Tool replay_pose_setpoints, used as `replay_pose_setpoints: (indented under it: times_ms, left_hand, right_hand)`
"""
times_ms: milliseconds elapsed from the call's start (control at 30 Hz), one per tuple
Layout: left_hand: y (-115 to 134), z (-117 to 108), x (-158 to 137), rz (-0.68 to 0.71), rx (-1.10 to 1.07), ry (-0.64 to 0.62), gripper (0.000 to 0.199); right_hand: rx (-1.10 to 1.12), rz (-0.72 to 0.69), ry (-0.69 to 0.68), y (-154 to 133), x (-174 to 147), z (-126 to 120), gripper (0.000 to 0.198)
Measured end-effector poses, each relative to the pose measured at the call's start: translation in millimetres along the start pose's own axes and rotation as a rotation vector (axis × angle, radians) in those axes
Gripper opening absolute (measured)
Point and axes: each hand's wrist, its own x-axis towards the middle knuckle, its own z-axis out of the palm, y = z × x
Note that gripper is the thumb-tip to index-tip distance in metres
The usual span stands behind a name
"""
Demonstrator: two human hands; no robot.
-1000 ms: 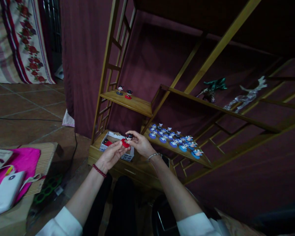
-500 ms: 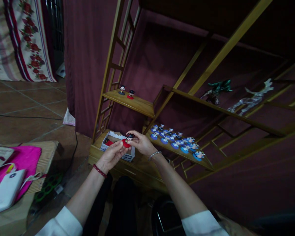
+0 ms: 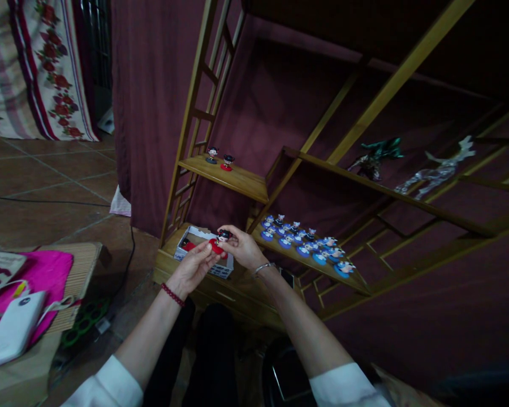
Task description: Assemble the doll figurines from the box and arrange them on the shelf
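Observation:
Between my two hands is a small black-haired figurine [image 3: 223, 237] on a red base. My left hand [image 3: 192, 265] pinches the red base, while the fingers of my right hand [image 3: 242, 247] close on the figurine's head and side. Just beneath them, an open white box [image 3: 183, 243] with a printed pattern stands on the lower shelf and has red items inside. Above, a dark-based figurine [image 3: 212, 155] and a red-based figurine [image 3: 227, 163] stand side by side on a small wooden shelf [image 3: 237, 181].
Several figurines on blue and purple bases [image 3: 304, 249] fill a shelf on the right. Higher up stand a green-topped ornament [image 3: 379, 155] and a clear deer-shaped ornament [image 3: 439, 172]. A table [image 3: 78, 282] at left bears a white phone-like device [image 3: 14, 330] and pink cloth [image 3: 55, 271].
The figurine and both hands stay in nearly the same place, with only a slight shift of the fingers and figurine. The whole view has drifted a little.

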Motion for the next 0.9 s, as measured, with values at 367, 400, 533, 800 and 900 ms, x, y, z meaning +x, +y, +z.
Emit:
replay_pose_setpoints:
  times_ms: [367,400,533,800,900]
  left_hand:
    - [-1.1,-7.7,-2.3,-0.055,0.019,0.004,0.014]
    - [-1.4,-8.1,-2.5,-0.057,0.02,0.004,0.013]
    - [-1.9,-7.3,-3.6,-0.061,0.01,0.011,0.011]
    - [-4.1,-4.1,-4.2,-0.014,0.019,0.009,0.018]
    - [-4.7,-3.7,-3.9,0.006,0.02,0.011,0.021]
  right_hand:
    - [-0.197,-0.026,-0.034,2.5,1.4,-2.8,0.032]
    - [-0.214,-0.032,-0.03,3.5,1.5,-2.9,0.031]
    - [-0.223,-0.027,-0.041,7.4,1.2,-3.9,0.031]
    - [-0.048,0.044,-0.014,10.7,1.6,-1.9,0.036]
    - [-0.012,0.061,0.011,9.2,2.0,0.0,0.035]
